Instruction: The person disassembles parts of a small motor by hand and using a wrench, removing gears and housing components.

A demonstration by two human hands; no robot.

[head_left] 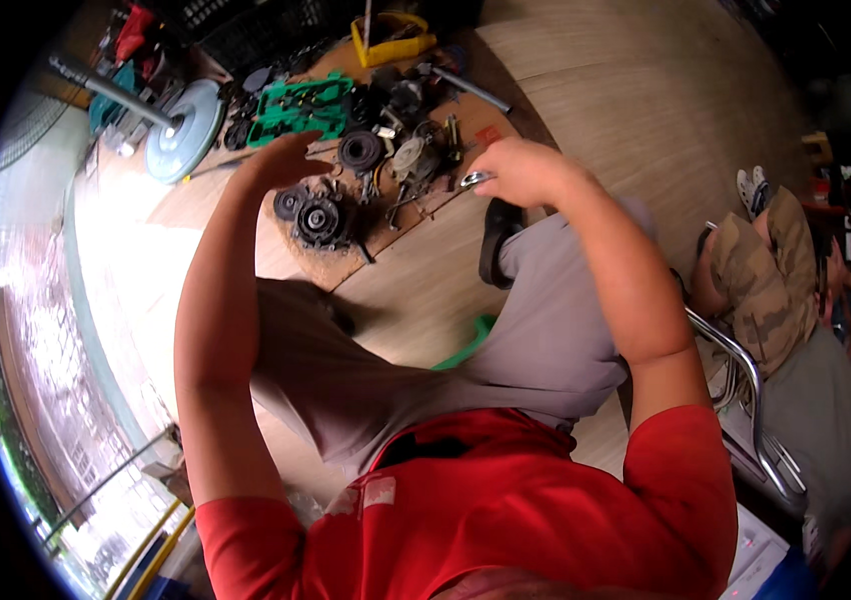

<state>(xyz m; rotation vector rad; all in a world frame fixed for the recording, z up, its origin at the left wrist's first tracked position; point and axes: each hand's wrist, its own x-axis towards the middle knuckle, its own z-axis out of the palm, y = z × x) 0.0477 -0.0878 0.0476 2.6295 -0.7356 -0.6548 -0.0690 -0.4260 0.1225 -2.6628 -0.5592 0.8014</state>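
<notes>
My left hand (291, 162) reaches over the near left part of a brown cardboard sheet (321, 268), fingers stretched out and apart, holding nothing. Just below its fingertips lies a dark metal machine part with a round hub (320, 220), and a black coiled or ringed disc (360, 151) is close by on the right. Above the sheet's right edge, my right hand (529, 172) is closed on a small shiny metal piece with a ring-shaped end (476, 179); the rest of it is hidden in the fingers. Loose greasy metal parts (414, 158) lie between the hands.
An open green tool case (301, 106) lies beyond my left hand, with a yellow tray (396, 44) farther back. At the left stands a round pale stand base with a pole (186, 132). Another person in camouflage shorts (768, 265) sits at the right, by a chrome chair frame (754, 385).
</notes>
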